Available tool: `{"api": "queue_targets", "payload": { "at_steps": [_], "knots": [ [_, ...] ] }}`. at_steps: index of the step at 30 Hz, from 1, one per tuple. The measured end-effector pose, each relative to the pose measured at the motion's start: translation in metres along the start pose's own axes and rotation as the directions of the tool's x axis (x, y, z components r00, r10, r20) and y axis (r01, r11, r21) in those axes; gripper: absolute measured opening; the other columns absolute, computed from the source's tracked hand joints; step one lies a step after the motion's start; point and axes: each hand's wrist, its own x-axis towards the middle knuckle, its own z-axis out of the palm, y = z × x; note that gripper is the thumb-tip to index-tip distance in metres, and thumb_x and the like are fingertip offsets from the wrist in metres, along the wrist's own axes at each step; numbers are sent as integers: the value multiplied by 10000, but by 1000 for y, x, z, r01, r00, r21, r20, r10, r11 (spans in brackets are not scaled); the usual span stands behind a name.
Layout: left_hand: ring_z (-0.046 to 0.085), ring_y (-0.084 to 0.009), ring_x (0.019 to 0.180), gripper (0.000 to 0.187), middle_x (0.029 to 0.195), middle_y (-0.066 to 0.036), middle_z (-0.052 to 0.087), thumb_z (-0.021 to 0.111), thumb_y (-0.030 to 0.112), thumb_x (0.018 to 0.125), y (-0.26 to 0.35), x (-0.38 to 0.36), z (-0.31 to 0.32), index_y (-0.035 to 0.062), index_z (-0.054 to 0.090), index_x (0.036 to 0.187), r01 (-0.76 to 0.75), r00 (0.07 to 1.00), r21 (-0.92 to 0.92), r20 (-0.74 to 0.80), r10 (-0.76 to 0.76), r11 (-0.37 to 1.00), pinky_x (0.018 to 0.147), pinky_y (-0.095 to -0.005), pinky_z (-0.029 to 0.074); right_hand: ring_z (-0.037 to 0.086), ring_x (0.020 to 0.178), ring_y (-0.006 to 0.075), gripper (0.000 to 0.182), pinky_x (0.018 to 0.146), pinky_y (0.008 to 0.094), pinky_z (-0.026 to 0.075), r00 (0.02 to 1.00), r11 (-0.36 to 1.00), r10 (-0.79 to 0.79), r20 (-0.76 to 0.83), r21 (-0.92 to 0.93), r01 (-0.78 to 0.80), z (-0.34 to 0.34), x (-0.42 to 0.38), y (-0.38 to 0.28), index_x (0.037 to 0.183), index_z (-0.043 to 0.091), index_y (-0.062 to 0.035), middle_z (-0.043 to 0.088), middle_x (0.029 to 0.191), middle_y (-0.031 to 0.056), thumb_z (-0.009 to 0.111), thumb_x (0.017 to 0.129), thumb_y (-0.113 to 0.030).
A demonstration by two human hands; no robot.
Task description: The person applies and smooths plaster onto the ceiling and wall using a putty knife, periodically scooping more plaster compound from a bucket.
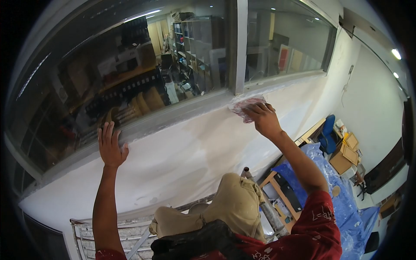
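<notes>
My right hand (263, 118) presses a worn sheet of reddish sandpaper (248, 108) against the white wall (182, 143), just under the window frame's sill. Its fingers are bent over the sheet, which shows pale dust patches and ragged edges. Further left, my left hand (112, 145) rests flat with fingers apart on the grey window frame (173, 113), fingertips reaching up to the glass (86, 91). Nothing is in it. Damp-looking beige patches mark the wall between my hands.
Below me is a metal scaffold (130, 236) with a pipe post (246, 171) near my knee. To the right, blue plastic sheeting (342, 195) covers furniture beside a wooden desk (277, 203), a blue chair (328, 134) and cardboard boxes (343, 158). Shelves show through the glass.
</notes>
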Motion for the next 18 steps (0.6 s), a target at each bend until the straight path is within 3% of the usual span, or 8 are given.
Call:
{"api": "queue_targets", "payload": {
  "at_steps": [4,7,11,15,18],
  "knots": [
    [306,-380,1451,475,1508,-185,391,608,238,790,0,1,-1,34,519,1210,-14,1000,1,4,14,1000,1188,-590,229,594,1154,275,490,946,445,453,998,996,47,-38,-76,-50,-3,-12,29,1227,675,-147,661,1216,53,569,776,11],
    [303,-380,1451,472,1512,-186,383,602,230,792,-1,1,2,36,513,1212,-43,999,22,-30,44,999,1183,-594,235,590,1163,300,509,930,443,460,952,959,280,-120,88,-271,-3,-34,35,1245,665,-131,659,1230,85,557,774,33],
    [298,-376,1454,455,1510,-179,382,595,231,807,0,0,2,40,502,1209,-21,1000,11,-13,22,1000,1181,-596,239,524,1253,367,657,1101,428,395,813,760,567,-132,465,-454,48,-60,-6,1353,585,-80,585,1328,190,451,752,148],
    [298,-370,1454,449,1507,-173,386,589,233,816,0,3,-1,46,493,1213,-18,1000,26,2,18,1000,1184,-594,237,484,1283,405,700,1113,442,372,730,720,623,-282,571,-394,79,-46,-46,1419,505,-55,525,1364,240,424,764,178],
    [296,-368,1455,453,1512,-170,383,582,236,820,-1,1,2,48,490,1221,-21,1000,40,3,21,999,1185,-592,234,454,1300,420,700,1120,454,357,754,735,603,-260,547,-400,91,-32,-67,1437,487,-64,489,1402,233,437,777,162]
  ]
}}
